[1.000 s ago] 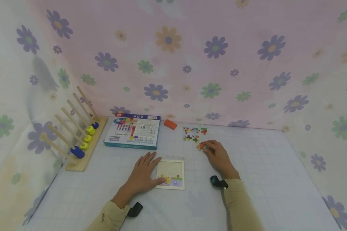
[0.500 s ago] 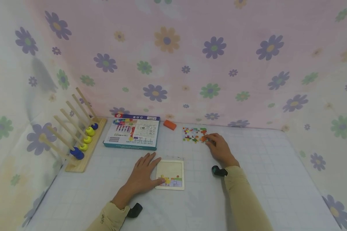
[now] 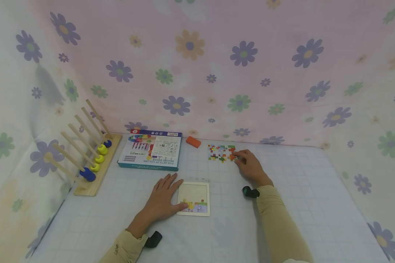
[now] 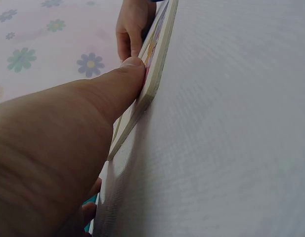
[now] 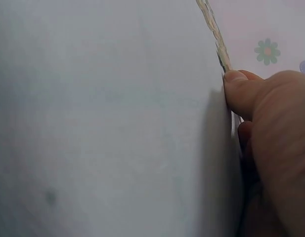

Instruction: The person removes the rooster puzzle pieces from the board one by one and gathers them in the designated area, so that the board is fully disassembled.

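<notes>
My left hand (image 3: pixel 162 199) lies with fingers spread at the left side of a square wooden puzzle tray (image 3: pixel 208 199). Its thumb (image 4: pixel 127 69) presses on the tray's lower left, where a few joined puzzle pieces (image 3: pixel 199 207) fill the bottom row. The upper part of the tray shows bare wood. Farther right, my right hand (image 3: pixel 250 166) bends its fingers at the right edge of a group of loose colourful puzzle pieces (image 3: pixel 217 148). Thumb and forefinger pinch a puzzle piece (image 3: pixel 232 157), orange-red, close over the cloth; the fingers partly hide it.
A flat bead-set box (image 3: pixel 151 149) lies behind the left hand, with an orange block (image 3: pixel 193 141) right of it. At far left stands a wooden peg rack (image 3: pixel 100 182) with blue and yellow beads. Flowered cloth walls rise behind and at both sides.
My right hand has carried the orange puzzle piece away from me to the right side of the loose group, then shifted slightly farther back. The left hand and tray stay put.
</notes>
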A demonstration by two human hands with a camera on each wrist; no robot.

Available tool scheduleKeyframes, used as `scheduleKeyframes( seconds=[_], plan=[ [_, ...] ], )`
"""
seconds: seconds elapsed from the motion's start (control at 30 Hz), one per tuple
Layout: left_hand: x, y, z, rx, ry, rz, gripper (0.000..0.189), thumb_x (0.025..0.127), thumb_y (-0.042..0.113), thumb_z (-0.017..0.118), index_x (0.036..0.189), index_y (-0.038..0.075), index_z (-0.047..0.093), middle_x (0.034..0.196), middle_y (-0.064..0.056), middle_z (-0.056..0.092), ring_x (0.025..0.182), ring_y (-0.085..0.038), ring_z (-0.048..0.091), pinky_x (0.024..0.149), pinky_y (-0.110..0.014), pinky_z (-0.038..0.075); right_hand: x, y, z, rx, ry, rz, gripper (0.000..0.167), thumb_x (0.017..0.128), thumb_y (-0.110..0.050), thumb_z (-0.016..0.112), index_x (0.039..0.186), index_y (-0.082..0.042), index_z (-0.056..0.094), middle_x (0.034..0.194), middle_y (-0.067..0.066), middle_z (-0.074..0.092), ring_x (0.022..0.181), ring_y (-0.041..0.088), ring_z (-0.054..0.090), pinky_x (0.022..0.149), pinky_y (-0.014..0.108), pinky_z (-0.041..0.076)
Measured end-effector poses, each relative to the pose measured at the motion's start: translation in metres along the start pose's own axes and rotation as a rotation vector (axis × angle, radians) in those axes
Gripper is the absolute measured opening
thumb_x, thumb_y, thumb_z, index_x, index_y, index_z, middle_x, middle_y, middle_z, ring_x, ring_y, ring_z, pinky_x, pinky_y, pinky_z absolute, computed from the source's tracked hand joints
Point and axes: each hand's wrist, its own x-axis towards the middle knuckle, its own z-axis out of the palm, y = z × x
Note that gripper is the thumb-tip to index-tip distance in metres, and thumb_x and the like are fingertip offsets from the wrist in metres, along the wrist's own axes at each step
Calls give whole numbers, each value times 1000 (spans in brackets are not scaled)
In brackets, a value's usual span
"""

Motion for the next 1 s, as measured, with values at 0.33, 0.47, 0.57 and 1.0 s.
scheduleKeyframes(
  seconds=[0.33,0.47,0.57,1.0],
  plan=[
    [0,1,-2,-7,-3,-1,85,85,59,74,155,21,45,168,-7,31,158,-33,20,128,-58,18,1,-1,-1,6,19,13,38,101,-19,62,139,-14,63,140,15,56,116,34,58,101,54,49],
    [0,1,-2,-5,-7,0,85,85,59,74,155,21,44,168,-7,30,158,-33,19,129,-58,17,0,0,0,2,28,14,37,101,-19,62,138,-14,64,140,16,57,116,34,59,101,54,49],
    [0,1,-2,-12,-8,2,84,86,58,74,155,21,45,168,-7,30,158,-34,19,128,-58,18,0,1,0,4,24,22,37,101,-19,62,138,-14,64,140,16,56,115,34,59,100,54,49],
    [0,2,-4,-34,-18,-5,85,85,58,75,155,21,44,168,-7,30,158,-34,19,128,-59,17,-2,2,3,1,64,24,36,100,-20,63,136,-13,65,137,15,58,106,30,58,91,46,50]
  ],
)
